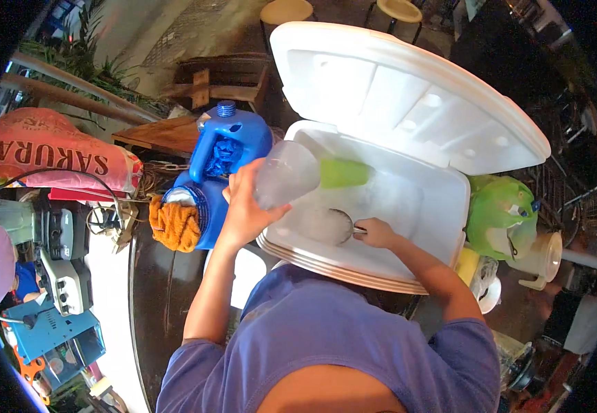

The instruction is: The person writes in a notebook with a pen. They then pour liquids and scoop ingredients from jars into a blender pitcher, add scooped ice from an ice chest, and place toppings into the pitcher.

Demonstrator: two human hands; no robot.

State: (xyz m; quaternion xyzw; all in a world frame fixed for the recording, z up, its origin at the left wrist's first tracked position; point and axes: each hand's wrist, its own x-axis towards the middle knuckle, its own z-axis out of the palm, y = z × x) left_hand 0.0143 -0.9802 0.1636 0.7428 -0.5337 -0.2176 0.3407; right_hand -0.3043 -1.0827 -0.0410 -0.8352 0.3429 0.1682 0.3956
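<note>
A large white cooler box (440,206) stands open before me, its lid (407,93) tipped back on the far side. My left hand (244,214) grips a translucent plastic cup (287,175), tilted above the cooler's left rim. Inside the box, my right hand (376,233) is closed around the handle of a round metal scoop (347,227). The scoop's bowl is at a pale, whitish mass, possibly ice (309,224), too blurred to make out. A lime-green cup (345,173) lies on its side farther back in the cooler.
Left of the cooler are a blue plastic jerrycan (254,129) and an orange cloth (174,224) at a blue container's mouth. A pink printed sack (61,149) and a blender (14,222) are farther left. A green plastic bag (500,217) and clear pitcher (549,258) sit right.
</note>
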